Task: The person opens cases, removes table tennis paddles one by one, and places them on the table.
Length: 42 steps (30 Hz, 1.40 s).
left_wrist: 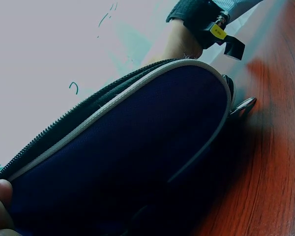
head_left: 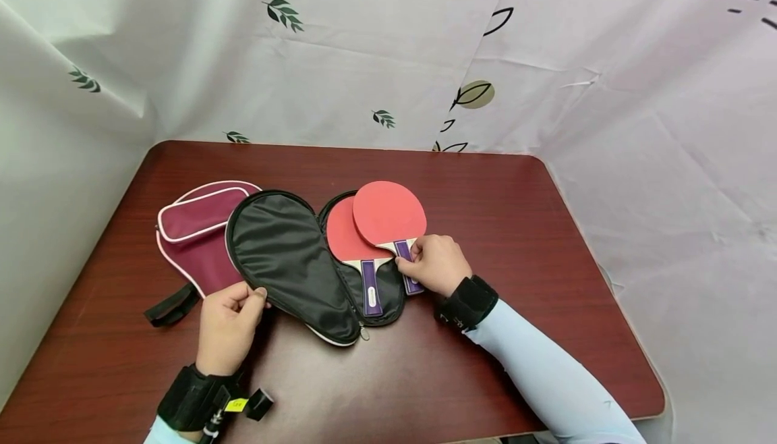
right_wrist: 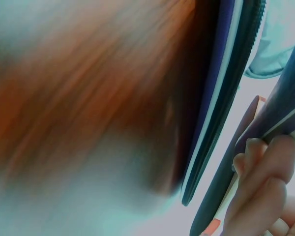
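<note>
The right hand (head_left: 438, 265) has thumb and fingers closed round the purple-and-white handle of the upper paddle (head_left: 390, 213), leaving no gap; the red blade reaches forward and left from this grip, and the handle's butt sticks out on its near side. Just left of those fingers, the lower paddle (head_left: 346, 238) lies in one half of the open case (head_left: 285, 248), handle toward the person, its blade partly covered by the upper one; whether the two blades touch, I cannot tell. The left hand (head_left: 227, 326) pinches the edge of the case's other half between thumb and fingers, and that black-lined flap spreads forward and right from the pinch. A metal zip pull (head_left: 365, 333) hangs well to the right of it. Forward and left of the left grip, a maroon pouch (head_left: 197, 218) with white piping sits partly behind the flap.
</note>
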Each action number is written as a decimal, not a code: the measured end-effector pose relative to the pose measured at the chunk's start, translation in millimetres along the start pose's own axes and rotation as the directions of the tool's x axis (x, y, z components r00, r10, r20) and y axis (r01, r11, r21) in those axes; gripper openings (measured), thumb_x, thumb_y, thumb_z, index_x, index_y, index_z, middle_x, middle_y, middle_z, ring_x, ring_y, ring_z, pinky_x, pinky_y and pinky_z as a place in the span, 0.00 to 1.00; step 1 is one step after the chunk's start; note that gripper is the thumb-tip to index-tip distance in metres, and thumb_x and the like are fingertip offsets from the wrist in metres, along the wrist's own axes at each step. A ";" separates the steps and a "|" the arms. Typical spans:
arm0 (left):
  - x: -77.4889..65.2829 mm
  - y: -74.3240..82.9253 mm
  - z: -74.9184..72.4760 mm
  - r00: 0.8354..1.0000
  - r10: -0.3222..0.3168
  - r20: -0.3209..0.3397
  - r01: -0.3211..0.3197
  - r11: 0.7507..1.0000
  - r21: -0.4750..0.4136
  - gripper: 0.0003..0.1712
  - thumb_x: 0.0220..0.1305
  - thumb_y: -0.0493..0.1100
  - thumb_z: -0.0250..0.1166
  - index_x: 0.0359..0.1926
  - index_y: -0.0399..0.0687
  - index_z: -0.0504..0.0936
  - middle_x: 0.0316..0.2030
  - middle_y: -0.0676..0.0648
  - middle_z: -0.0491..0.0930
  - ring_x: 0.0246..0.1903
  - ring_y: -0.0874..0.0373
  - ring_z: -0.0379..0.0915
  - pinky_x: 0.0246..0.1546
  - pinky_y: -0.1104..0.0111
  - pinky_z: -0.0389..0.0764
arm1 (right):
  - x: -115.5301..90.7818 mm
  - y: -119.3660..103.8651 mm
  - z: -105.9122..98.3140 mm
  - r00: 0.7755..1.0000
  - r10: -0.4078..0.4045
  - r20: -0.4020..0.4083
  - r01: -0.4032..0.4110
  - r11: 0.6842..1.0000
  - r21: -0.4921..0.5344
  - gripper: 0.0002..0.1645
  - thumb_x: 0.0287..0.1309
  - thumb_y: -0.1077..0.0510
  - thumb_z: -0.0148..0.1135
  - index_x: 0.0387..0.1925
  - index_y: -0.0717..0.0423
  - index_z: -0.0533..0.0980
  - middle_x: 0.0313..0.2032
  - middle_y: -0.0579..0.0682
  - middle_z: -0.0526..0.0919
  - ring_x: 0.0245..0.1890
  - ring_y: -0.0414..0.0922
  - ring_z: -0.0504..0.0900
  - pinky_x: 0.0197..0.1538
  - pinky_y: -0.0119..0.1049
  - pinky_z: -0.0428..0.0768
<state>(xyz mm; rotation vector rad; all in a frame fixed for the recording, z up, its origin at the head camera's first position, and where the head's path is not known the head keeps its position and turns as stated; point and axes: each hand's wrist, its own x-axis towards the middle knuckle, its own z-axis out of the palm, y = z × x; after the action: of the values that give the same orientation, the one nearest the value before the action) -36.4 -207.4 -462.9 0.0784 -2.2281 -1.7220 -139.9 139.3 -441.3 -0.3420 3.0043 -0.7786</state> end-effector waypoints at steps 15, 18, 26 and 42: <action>-0.7 -0.2 -1.0 1.000 0.002 -0.005 -0.002 1.000 -0.003 0.19 0.71 0.24 0.62 0.21 0.39 0.83 0.11 0.57 0.65 0.11 0.69 0.55 0.12 0.71 0.55 | -0.9 20.8 -16.0 0.999 0.041 -0.033 -0.041 0.999 -0.013 0.25 0.63 0.44 0.77 0.19 0.49 0.75 0.14 0.41 0.68 0.20 0.43 0.73 0.27 0.39 0.69; -0.6 0.0 -0.7 1.000 0.006 -0.006 -0.006 1.000 -0.002 0.19 0.71 0.24 0.62 0.21 0.39 0.83 0.11 0.57 0.65 0.11 0.69 0.55 0.12 0.71 0.55 | -1.0 26.7 -19.9 0.998 0.048 -0.037 -0.049 0.999 -0.017 0.25 0.64 0.44 0.76 0.19 0.49 0.74 0.15 0.42 0.68 0.20 0.44 0.73 0.27 0.39 0.69; -0.4 1.2 0.0 1.000 0.004 -0.003 -0.004 1.000 0.000 0.19 0.71 0.24 0.63 0.21 0.39 0.83 0.11 0.57 0.65 0.11 0.69 0.55 0.12 0.71 0.55 | -0.6 42.9 -27.3 0.996 0.056 -0.068 -0.059 0.997 -0.042 0.25 0.64 0.44 0.76 0.20 0.50 0.74 0.15 0.43 0.69 0.20 0.45 0.73 0.27 0.40 0.67; 0.1 0.7 0.8 1.000 0.021 0.003 -0.021 1.000 -0.007 0.19 0.71 0.24 0.62 0.22 0.40 0.83 0.11 0.57 0.64 0.12 0.69 0.55 0.11 0.69 0.55 | 4.4 70.9 -47.1 0.992 0.101 -0.073 -0.106 0.992 -0.070 0.26 0.66 0.45 0.73 0.20 0.51 0.72 0.16 0.44 0.67 0.21 0.46 0.70 0.27 0.41 0.64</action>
<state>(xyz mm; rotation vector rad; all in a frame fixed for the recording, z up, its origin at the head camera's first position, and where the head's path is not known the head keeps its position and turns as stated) -36.6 -206.5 -462.3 0.0508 -2.2171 -1.7193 -162.2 221.2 -434.1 -0.1622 3.0920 -0.6861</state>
